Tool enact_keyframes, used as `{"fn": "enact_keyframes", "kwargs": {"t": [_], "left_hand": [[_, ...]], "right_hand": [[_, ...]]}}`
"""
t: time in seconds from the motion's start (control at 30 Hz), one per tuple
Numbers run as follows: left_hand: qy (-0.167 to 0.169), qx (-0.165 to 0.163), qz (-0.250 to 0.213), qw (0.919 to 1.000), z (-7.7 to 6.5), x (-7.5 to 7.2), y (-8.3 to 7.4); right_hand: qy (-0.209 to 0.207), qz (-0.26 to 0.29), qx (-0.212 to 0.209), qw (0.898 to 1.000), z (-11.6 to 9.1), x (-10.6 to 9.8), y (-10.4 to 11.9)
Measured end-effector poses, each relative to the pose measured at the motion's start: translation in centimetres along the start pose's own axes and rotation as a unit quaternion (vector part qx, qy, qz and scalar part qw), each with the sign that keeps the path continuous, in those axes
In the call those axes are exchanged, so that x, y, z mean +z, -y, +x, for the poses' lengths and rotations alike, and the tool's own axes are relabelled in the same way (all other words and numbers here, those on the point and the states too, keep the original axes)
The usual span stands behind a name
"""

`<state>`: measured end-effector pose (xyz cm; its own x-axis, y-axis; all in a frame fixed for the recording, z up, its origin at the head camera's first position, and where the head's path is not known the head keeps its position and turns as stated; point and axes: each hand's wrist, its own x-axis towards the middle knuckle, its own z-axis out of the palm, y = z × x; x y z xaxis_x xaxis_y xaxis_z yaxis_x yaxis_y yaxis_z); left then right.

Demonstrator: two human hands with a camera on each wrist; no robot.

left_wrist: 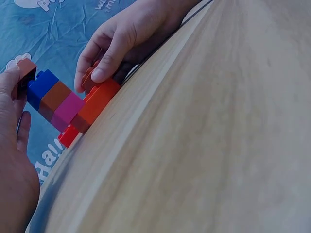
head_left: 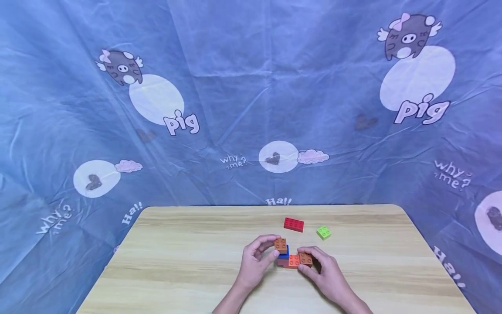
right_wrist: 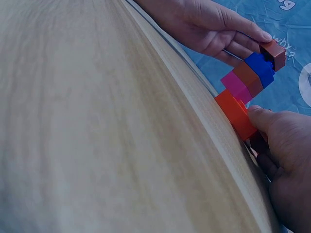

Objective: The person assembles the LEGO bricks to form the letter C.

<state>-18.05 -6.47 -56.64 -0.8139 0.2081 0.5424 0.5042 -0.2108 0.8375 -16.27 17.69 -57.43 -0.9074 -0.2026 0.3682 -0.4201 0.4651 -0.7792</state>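
Observation:
A small block build stands on the table, with a long orange brick [head_left: 293, 261] at its base. From one end rise a magenta brick [left_wrist: 67, 111], a brown brick [left_wrist: 55, 100] and a blue brick [left_wrist: 43, 89], one on another. My left hand [head_left: 253, 261] pinches another brown brick [head_left: 280, 245] by thumb and fingers. It is tilted at the top of the blue brick; whether its studs engage I cannot tell. My right hand [head_left: 324, 271] grips a brown brick [head_left: 306, 258] at the orange brick's other end, partly hidden by the fingers.
Behind the build lie a red brick [head_left: 293, 224] with two rows of studs and a small lime green brick [head_left: 323, 232]. The wooden table [head_left: 176, 261] ends at a blue patterned cloth [head_left: 219, 109] hanging behind and at both sides.

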Motion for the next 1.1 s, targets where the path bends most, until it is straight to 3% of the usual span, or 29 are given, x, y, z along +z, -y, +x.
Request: {"fn": "enact_keyframes", "kwargs": {"t": [0.17, 0.4, 0.6, 0.93, 1.1], "left_hand": [[0.014, -0.010, -0.010, 0.9998, 0.2, -0.1, 0.2], [0.030, -0.008, 0.012, 0.9995, 0.4, -0.6, 0.7], [0.061, 0.001, 0.004, 0.9981, 0.7, -0.9, 1.3], [0.072, -0.009, -0.044, 0.9964, 1.4, 1.0, 2.1], [0.062, -0.010, -0.036, 0.9974, 1.7, 1.3, 1.9]], "right_hand": [[-0.008, 0.000, -0.021, 1.000, 0.2, 0.2, 0.0], [-0.008, -0.006, -0.010, 1.000, 0.4, 0.5, 0.1], [-0.008, -0.014, -0.009, 1.000, 0.6, 0.6, 0.0], [-0.018, -0.010, -0.037, 0.999, 0.9, 0.9, -0.3], [-0.017, -0.012, -0.031, 0.999, 1.2, 1.0, -0.2]]}}
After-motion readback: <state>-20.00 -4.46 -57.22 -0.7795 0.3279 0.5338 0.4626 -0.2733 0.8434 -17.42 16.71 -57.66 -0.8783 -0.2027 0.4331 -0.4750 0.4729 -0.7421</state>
